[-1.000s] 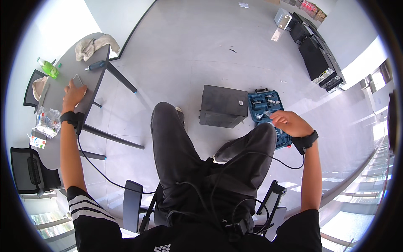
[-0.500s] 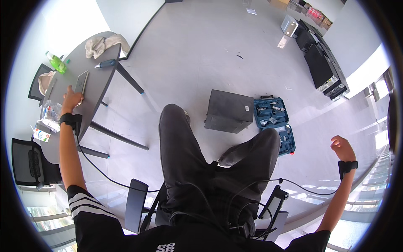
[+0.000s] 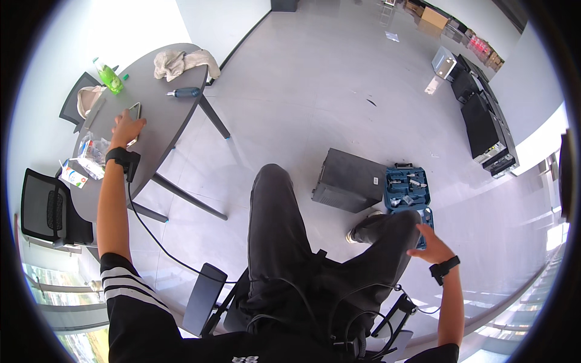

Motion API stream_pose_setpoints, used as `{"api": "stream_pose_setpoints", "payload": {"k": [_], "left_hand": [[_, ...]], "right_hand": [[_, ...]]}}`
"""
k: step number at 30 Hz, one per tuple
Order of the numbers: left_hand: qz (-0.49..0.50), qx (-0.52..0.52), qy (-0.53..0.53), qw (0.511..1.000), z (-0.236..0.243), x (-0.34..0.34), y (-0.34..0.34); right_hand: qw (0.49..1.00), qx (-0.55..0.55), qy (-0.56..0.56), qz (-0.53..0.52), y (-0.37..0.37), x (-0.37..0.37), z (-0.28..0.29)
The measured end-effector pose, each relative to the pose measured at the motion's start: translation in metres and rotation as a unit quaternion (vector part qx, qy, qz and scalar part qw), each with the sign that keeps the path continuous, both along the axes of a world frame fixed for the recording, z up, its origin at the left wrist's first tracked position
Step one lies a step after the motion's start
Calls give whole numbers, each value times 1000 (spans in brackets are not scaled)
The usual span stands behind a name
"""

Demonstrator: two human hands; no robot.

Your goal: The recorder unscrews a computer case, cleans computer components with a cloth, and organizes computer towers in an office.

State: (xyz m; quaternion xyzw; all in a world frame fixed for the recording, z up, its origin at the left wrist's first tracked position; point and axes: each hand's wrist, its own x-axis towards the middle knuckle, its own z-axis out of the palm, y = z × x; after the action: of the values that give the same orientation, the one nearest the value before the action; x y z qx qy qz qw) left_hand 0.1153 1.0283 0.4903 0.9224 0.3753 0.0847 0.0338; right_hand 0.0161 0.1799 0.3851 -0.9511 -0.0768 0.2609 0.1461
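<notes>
At the dark oval table (image 3: 162, 124) on my left, my left hand (image 3: 126, 129) lies over a flat, pale phone (image 3: 136, 109), fingers curled round its sides. The hand hides the phone's middle; both its ends show. My right hand (image 3: 434, 247) hangs beside my right knee with thumb and fingers apart, holding nothing. A dark grip-shaped tool (image 3: 187, 92), perhaps an electric screwdriver, rests by the table's right edge. On the floor ahead of my knees stands a black computer case (image 3: 351, 179), with an open blue toolbox (image 3: 407, 186) just right of it.
On the table are a green bottle (image 3: 110, 78), a crumpled cloth (image 3: 181, 64), a clear plastic bag (image 3: 92, 154) and a small white carton (image 3: 74, 175). A black chair (image 3: 51, 209) stands at the left. More computer cases (image 3: 482, 126) line the right wall. Cables run from my wrists.
My left hand has moved onto the phone, which has shifted slightly left on the table. My right hand has come inward from the far right to my knee. The view has turned left.
</notes>
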Motion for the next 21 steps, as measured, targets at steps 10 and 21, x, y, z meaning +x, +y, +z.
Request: {"api": "stream_pose_setpoints", "payload": {"k": [10, 21], "left_hand": [[-180, -60, -84, 978, 33, 121, -27], [-133, -159, -77, 975, 66, 192, -46]], "right_hand": [[996, 10, 44, -79, 26, 15, -23], [991, 35, 7, -132, 8, 2, -36]]}}
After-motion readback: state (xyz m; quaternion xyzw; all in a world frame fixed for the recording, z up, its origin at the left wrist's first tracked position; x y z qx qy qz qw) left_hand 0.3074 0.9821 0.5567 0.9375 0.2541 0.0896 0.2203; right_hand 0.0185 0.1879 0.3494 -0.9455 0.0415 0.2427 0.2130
